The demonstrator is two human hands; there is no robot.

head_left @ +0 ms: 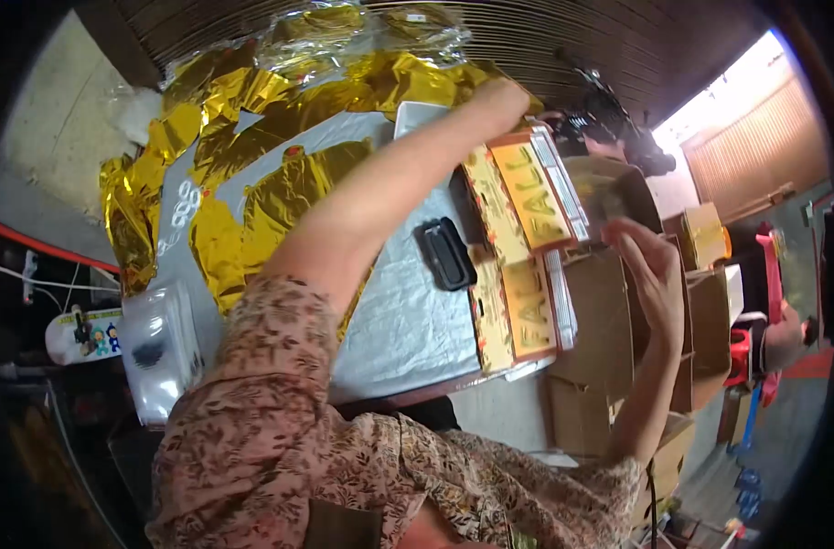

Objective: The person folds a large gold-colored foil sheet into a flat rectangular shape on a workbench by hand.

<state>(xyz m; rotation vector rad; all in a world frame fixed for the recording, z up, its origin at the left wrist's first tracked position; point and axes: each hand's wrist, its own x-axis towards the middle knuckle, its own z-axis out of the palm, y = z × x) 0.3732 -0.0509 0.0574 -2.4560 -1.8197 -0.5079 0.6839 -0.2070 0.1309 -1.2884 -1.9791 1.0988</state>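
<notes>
My left arm reaches across the table to its far side. There my left hand bends down beyond the far end of a yellow box marked FALL; its fingers are hidden. A second FALL box lies nearer, in line with the first. Over the open cardboard boxes on the right, my right hand is raised with its fingertips pinched together. Whether anything thin is between them cannot be made out. A small black case lies on the silvery table cover, left of the FALL boxes.
Crumpled gold foil packaging spreads over the table's left and far side. Clear plastic packs sit at its left corner. Open cardboard boxes stand along the right edge. Another person is partly visible at far right.
</notes>
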